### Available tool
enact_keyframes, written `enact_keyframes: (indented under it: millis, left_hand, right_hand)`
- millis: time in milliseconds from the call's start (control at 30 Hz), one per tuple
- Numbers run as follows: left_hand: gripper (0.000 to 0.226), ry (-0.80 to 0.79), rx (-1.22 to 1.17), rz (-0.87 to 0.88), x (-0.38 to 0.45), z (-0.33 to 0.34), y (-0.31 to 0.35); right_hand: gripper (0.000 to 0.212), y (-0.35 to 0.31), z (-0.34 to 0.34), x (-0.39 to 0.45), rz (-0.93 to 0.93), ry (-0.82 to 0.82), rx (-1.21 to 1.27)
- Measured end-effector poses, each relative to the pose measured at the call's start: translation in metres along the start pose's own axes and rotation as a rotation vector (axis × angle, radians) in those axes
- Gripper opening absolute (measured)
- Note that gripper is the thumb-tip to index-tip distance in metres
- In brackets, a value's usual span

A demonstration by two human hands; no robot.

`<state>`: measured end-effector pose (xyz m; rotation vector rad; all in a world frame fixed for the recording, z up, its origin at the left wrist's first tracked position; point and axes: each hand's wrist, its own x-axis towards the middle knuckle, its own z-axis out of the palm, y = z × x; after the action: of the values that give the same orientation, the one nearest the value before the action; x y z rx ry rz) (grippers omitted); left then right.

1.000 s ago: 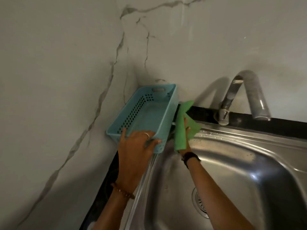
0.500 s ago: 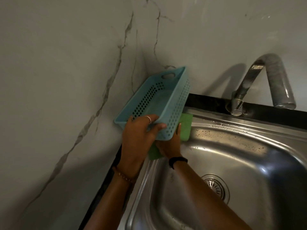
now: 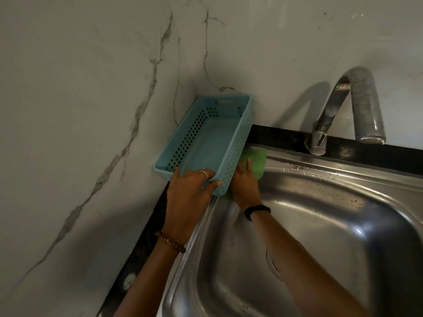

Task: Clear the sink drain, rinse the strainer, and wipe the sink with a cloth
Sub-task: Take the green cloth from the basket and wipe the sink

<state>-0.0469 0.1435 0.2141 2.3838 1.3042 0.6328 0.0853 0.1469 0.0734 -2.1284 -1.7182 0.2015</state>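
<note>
Wiping sink (image 3: 343,184) corner: left hand (image 3: 187,197) gripping tilted basket (image 3: 206,143) rim, right hand (image 3: 246,184) pressing cloth (image 3: 258,161) flat-fingered beneath. Advising keeping basket raised, sweeping along rim.

Veined marble walls (image 3: 91,88), black countertop (image 3: 286,136), dim light

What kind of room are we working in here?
Most likely a home kitchen: a stainless steel sink with a curved metal tap, set in a black counter against white marble-veined walls.
</note>
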Motion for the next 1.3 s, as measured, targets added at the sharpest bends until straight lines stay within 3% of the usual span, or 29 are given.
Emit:
enact_keyframes:
  millis: [133, 333, 433, 533, 733, 800, 867, 967, 1067, 1167, 1300]
  left_hand:
    - [0.014, -0.021, 0.107, 0.034, -0.002, 0.012, -0.003]
    - [0.014, -0.037, 0.221, 0.013, -0.015, 0.028, -0.004]
    - [0.037, -0.003, 0.169, 0.069, -0.019, 0.037, 0.008]
    - [0.063, 0.036, 0.136, 0.272, -0.018, 0.053, 0.027]
    - [0.081, -0.313, -0.04, 0.359, 0.002, 0.12, 0.05]
    - [0.092, -0.394, 0.041, 0.349, 0.02, 0.143, 0.043]
    - [0.105, -0.43, 0.118, 0.294, 0.039, 0.159, 0.031]
    - [0.098, -0.391, 0.093, 0.171, 0.057, 0.171, 0.009]
    - [0.088, -0.306, 0.075, 0.178, 0.058, 0.176, -0.001]
    - [0.104, -0.315, 0.141, 0.211, 0.056, 0.178, -0.002]
    - [0.123, -0.385, 0.235, 0.206, 0.058, 0.175, -0.003]
  right_hand:
    - [0.053, 0.031, -0.014, 0.004, 0.064, -0.013, -0.147]
    - [0.069, 0.09, -0.049, -0.058, 0.16, 0.01, -0.299]
    - [0.075, 0.124, -0.069, -0.096, 0.252, -0.012, -0.36]
    - [0.074, 0.151, -0.095, -0.13, 0.378, -0.02, -0.32]
    - [0.051, 0.139, -0.095, -0.124, 0.576, 0.114, -0.012]
    - [0.052, 0.122, -0.08, -0.106, 0.532, 0.132, 0.009]
    - [0.054, 0.104, -0.066, -0.079, 0.369, 0.098, -0.001]
    - [0.058, 0.081, -0.052, -0.027, 0.194, 0.063, -0.085]
    - [0.058, 0.075, -0.048, -0.004, 0.15, 0.067, -0.164]
    - [0.053, 0.089, -0.058, -0.014, 0.092, 0.089, -0.124]
    - [0.043, 0.11, -0.078, -0.046, 0.187, 0.217, -0.027]
